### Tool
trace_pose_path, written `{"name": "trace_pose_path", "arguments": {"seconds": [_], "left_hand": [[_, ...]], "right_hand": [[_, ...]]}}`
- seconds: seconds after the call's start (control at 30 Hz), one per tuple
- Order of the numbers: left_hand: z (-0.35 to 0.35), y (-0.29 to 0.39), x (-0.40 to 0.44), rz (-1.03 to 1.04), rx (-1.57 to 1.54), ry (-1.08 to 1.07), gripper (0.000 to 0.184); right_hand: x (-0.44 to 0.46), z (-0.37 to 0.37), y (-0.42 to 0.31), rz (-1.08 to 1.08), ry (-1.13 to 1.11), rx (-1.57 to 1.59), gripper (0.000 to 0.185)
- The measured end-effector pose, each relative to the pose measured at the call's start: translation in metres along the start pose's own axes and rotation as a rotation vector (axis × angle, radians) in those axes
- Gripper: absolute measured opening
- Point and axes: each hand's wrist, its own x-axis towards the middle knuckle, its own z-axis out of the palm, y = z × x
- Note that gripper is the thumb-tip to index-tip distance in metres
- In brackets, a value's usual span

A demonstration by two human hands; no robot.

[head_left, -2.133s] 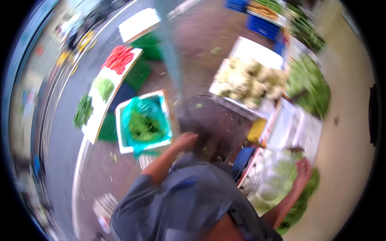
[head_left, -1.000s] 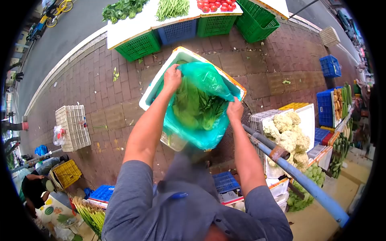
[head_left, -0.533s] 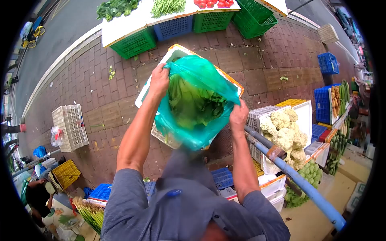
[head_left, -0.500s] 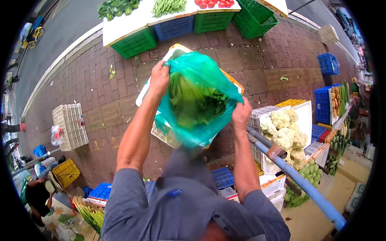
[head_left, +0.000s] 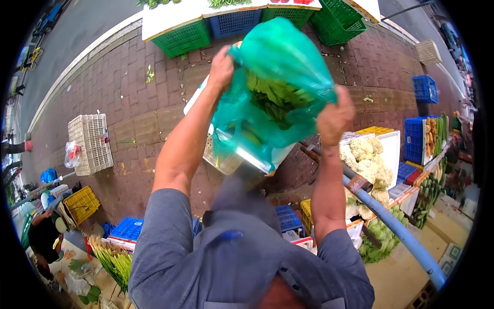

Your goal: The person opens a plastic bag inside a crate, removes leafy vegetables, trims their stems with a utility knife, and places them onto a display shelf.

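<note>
A large green plastic bag (head_left: pixel 285 49) is stretched wide between my hands, its mouth spread and its far side billowing up. Leafy greens (head_left: pixel 275 98) lie inside it. My left hand (head_left: pixel 222 68) grips the bag's left edge. On the right edge my right hand (head_left: pixel 336 114) is closed, slightly blurred. Beneath the bag is a white foam box (head_left: pixel 194 98), mostly hidden, with only parts of its rim and walls showing.
Cauliflowers (head_left: pixel 368 160) fill a white box at the right, beside a blue pole (head_left: pixel 399 233). White crates (head_left: pixel 89 144) stand at the left. Across the top, a white stall board (head_left: pixel 172 19) rests on green and blue crates. A person (head_left: pixel 43 237) is at the lower left.
Both hands have moved up and to the right, lifting the green bag higher over the white box. More of the box's near edge now shows below the bag.
</note>
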Motion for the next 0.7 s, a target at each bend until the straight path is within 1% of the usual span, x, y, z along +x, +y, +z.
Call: {"name": "trace_pose_path", "arguments": {"seconds": [0.03, 0.07, 0.1, 0.13, 0.2, 0.23, 0.27, 0.3, 0.37, 0.43, 0.5, 0.57, 0.63, 0.67, 0.7], "left_hand": [[-0.004, -0.033, -0.009, -0.050, -0.018, 0.014, 0.022], [-0.020, -0.076, -0.018, -0.136, 0.099, 0.006, 0.023], [-0.023, -0.098, -0.032, -0.248, 0.017, 0.091, 0.026], [-0.027, -0.118, -0.051, -0.358, -0.062, 0.170, 0.028], [-0.070, -0.198, -0.077, -0.393, 0.436, 0.077, 0.032], [-0.064, -0.148, -0.101, -0.395, 0.452, 0.090, 0.035], [-0.079, -0.191, -0.109, -0.431, 0.401, 0.180, 0.035], [-0.071, -0.166, -0.112, -0.535, 0.229, 0.228, 0.035], [-0.075, -0.132, -0.113, -0.579, 0.044, 0.185, 0.035], [-0.073, -0.103, -0.102, -0.492, 0.054, 0.248, 0.037], [-0.063, -0.081, -0.076, -0.363, 0.138, 0.219, 0.041], [-0.034, -0.060, -0.047, -0.271, 0.167, 0.211, 0.050], [-0.009, -0.044, -0.017, -0.266, 0.434, 0.118, 0.066], [0.003, -0.041, -0.004, -0.266, 0.565, 0.064, 0.074], [0.004, -0.064, 0.008, -0.201, 0.739, -0.031, 0.075]], "right_hand": [[-0.016, 0.012, 0.005, -0.030, -0.078, 0.194, 0.034], [-0.039, 0.026, 0.012, 0.062, -0.166, 0.147, 0.032], [-0.058, 0.041, 0.018, 0.022, -0.258, 0.133, 0.030], [-0.075, 0.058, 0.019, -0.069, -0.310, 0.075, 0.028], [-0.117, 0.088, 0.034, -0.018, -0.450, 0.196, 0.029], [-0.130, 0.091, 0.027, 0.013, -0.508, 0.136, 0.029], [-0.143, 0.092, 0.022, 0.044, -0.480, 0.135, 0.029], [-0.156, 0.092, 0.025, 0.081, -0.477, 0.189, 0.027], [-0.170, 0.084, 0.033, 0.168, -0.588, 0.188, 0.031], [-0.186, 0.081, 0.037, 0.170, -0.653, 0.124, 0.034], [-0.193, 0.078, 0.038, 0.161, -0.712, 0.099, 0.035], [-0.201, 0.074, 0.034, 0.151, -0.780, 0.111, 0.033], [-0.209, 0.074, 0.026, 0.214, -0.806, 0.099, 0.030], [-0.211, 0.072, 0.024, 0.212, -0.806, 0.108, 0.031], [-0.214, 0.068, 0.024, 0.216, -0.808, 0.115, 0.031]]}}
